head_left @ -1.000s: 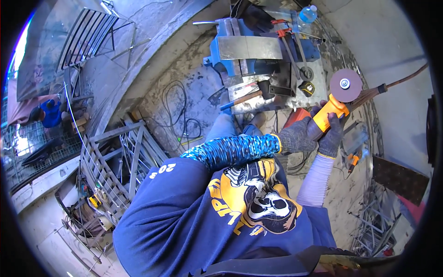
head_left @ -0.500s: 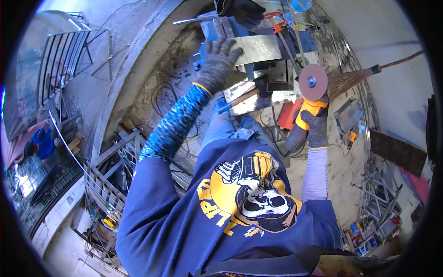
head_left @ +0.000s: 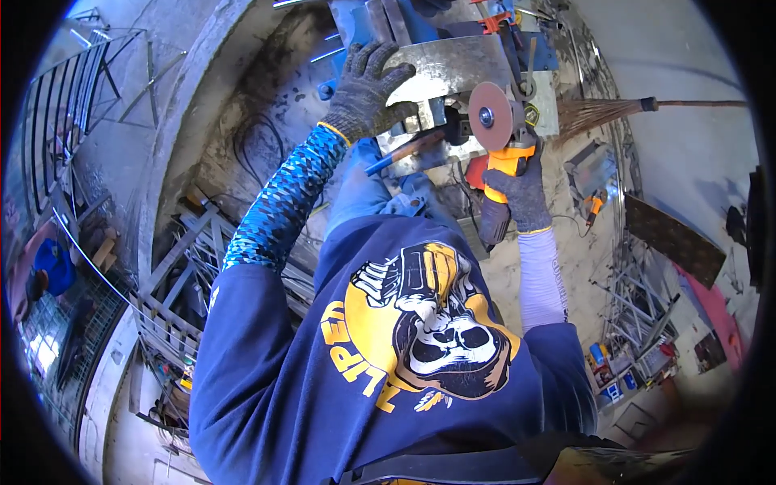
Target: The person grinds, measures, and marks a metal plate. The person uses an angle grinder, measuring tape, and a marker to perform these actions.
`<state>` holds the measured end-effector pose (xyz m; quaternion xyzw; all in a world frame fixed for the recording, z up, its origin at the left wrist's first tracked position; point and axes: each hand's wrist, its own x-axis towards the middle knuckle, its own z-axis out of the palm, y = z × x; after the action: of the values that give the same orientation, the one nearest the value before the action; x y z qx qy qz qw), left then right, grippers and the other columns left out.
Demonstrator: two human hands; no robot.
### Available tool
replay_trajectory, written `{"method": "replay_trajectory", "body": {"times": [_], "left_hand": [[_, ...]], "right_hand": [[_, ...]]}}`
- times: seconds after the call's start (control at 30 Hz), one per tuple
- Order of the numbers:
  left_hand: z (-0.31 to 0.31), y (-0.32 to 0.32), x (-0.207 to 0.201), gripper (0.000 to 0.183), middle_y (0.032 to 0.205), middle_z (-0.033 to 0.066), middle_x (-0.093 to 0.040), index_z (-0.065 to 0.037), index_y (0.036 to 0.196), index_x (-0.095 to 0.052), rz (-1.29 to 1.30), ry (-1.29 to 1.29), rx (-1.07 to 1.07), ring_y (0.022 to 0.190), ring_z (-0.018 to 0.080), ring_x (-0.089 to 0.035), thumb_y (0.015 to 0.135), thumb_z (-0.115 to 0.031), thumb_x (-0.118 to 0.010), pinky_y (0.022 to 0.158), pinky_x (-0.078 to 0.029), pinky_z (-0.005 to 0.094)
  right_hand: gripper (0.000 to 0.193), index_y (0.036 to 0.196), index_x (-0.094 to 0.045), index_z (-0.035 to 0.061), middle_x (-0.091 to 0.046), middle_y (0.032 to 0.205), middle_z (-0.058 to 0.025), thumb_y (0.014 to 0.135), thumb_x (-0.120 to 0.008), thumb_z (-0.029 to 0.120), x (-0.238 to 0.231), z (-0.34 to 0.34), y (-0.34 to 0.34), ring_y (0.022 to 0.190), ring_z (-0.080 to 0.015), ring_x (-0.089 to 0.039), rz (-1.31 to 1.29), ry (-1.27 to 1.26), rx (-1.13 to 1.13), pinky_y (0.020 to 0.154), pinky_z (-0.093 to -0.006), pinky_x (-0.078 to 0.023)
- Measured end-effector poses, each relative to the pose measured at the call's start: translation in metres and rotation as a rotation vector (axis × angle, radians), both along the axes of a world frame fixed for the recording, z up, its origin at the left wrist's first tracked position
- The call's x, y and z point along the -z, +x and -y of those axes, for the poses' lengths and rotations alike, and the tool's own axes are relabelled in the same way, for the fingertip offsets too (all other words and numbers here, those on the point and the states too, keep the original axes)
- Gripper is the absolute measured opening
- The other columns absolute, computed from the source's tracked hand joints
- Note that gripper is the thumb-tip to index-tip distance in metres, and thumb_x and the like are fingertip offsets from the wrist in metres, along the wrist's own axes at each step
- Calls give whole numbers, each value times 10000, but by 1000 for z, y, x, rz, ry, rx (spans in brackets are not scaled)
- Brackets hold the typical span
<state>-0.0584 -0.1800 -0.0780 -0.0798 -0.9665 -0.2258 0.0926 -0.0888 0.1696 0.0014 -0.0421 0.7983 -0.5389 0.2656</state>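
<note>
My right hand, in a grey glove, is wrapped around an orange and dark angle grinder. Its reddish-brown disc faces up, at the lower right corner of a shiny metal sheet; whether they touch I cannot tell. My left hand, gloved too, rests against the sheet's left end with its fingers stretched and apart. Below the sheet lies a hammer with a wood and blue handle, its head partly hidden behind the disc.
Blue metalwork stands behind the sheet, with red-handled clamps at its right. A straw broom lies to the right, near a second orange tool. Metal frames are stacked at the left; a black cable loops over the floor.
The grinder has moved left and up, closer to the metal sheet. The sheet shows a broader face now. My left hand has stayed at its left end. The whole view has shifted.
</note>
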Motion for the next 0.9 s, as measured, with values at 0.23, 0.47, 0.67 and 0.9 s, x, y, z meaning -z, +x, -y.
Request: {"method": "replay_trajectory", "body": {"times": [0.23, 0.47, 0.67, 0.9], "left_hand": [[0, 1, -15, 718, 1641, 157, -452, -246, 1439, -651, 71, -56, -2, 1526, 448, -365, 875, -687, -719, 1246, -130, 770], [-28, -10, -13, 655, 1607, 190, -474, -183, 1416, -646, 161, -175, -108, 1564, 475, -316, 929, -616, -716, 1273, -139, 735], [-27, -1, 11, 568, 1568, 202, -506, -133, 1356, -670, -74, 62, -113, 1531, 466, -376, 918, -481, -769, 1279, -198, 703], [-29, -3, 7, 544, 1563, 144, -536, -152, 1319, -680, -75, 25, -78, 1496, 436, -421, 881, -455, -790, 1258, -244, 683]], "right_hand": [[977, 1545, -386, 71, -567, 1416, -132, 716, -901, 108, 2, -1, 4, 1273, -285, -602, 77, -36, 3, 1092, -436, -522], [999, 1561, -372, 78, -552, 1428, -125, 710, -894, 83, 6, 1, 2, 1274, -269, -601, 93, -45, -8, 1083, -417, -532], [1018, 1574, -358, 83, -543, 1424, -124, 706, -889, 51, 6, 7, 3, 1264, -263, -602, 128, -121, -3, 1075, -408, -541], [1045, 1584, -345, 98, -538, 1428, -140, 694, -890, 31, 9, 6, -2, 1249, -261, -607, 125, -64, -48, 1060, -404, -549]]}}
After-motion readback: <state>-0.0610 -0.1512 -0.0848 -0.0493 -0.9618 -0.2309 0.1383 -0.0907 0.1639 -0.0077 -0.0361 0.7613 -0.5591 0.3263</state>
